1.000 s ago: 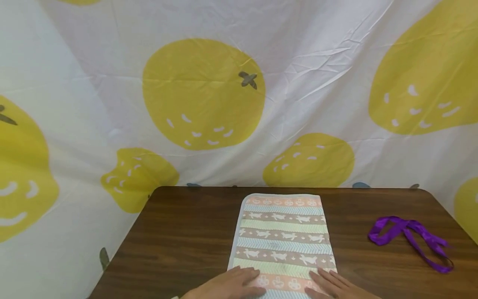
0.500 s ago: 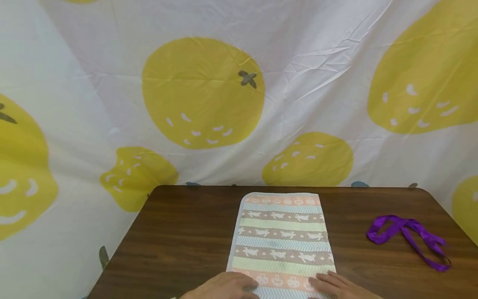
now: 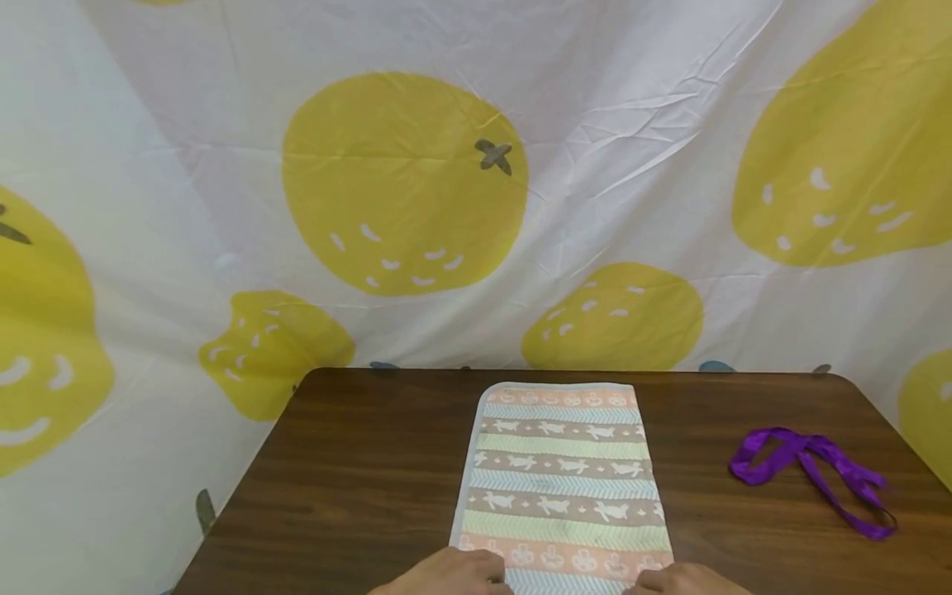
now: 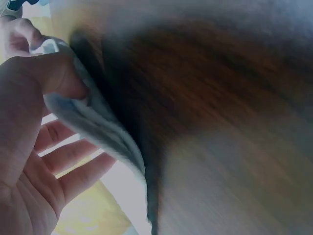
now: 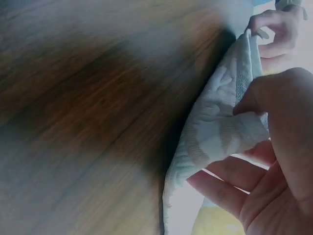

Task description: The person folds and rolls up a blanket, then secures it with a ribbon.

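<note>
A folded cloth [image 3: 561,483] with pastel stripes and white animal figures lies lengthwise on the table, a pale border along its left side. At its near left corner, my left hand [image 3: 446,572] pinches the edge; in the left wrist view the thumb presses on the cloth's layers [image 4: 105,125] with fingers behind them. My right hand [image 3: 687,580] grips the near right corner the same way, and the right wrist view has the cloth [image 5: 215,122] bunched under the thumb. Both wrist views show this near edge raised off the wood. The lower parts of both hands fall outside the head view.
A loose purple ribbon [image 3: 811,463] lies looped on the right part of the dark wooden table [image 3: 357,479]. Behind the table's far edge hangs a white curtain [image 3: 617,190] printed with yellow fruit.
Both hands have drawn back toward the near edge of the cloth. Their fingers lay flat on it before and now curl round its corners. The ribbon has stayed put.
</note>
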The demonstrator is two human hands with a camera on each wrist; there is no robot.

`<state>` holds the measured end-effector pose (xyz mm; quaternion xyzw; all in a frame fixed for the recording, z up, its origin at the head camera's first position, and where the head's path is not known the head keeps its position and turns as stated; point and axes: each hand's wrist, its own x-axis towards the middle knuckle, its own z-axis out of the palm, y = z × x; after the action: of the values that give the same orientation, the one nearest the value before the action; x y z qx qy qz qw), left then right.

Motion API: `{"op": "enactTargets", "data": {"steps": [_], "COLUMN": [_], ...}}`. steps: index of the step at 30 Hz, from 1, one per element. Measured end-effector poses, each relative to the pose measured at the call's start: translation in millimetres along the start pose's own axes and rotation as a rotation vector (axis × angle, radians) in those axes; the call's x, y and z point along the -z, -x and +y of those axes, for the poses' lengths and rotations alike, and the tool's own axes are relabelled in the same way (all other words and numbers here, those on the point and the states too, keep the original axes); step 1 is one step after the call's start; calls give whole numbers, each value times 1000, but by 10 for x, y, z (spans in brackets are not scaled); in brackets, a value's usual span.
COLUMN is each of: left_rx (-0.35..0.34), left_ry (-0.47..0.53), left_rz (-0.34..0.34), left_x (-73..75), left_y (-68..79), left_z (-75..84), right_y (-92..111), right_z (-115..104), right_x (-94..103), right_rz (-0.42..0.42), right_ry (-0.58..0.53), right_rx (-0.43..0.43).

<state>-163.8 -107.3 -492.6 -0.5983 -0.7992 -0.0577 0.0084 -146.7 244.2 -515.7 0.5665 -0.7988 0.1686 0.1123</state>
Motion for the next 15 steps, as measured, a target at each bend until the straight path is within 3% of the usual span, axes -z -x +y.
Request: {"op": "enactTargets", "data": {"steps": [4, 9, 12, 15], "left_rx": [-16, -3, 6, 29], "left_ry": [-6, 7, 54, 167], "left_rz": [19, 24, 19, 6], "left_x": [-11, -21, -14, 14], "left_y": [11, 21, 22, 22], "left_z": [6, 18, 21, -1], "right_y": [-46, -29, -28, -34], "right_z": [-28, -9, 2, 4], "right_x": [20, 57, 70, 82], "right_rz": [-1, -37, -64, -66], "right_ry": [11, -146, -187, -197], "right_rx": [27, -124, -177, -168]}}
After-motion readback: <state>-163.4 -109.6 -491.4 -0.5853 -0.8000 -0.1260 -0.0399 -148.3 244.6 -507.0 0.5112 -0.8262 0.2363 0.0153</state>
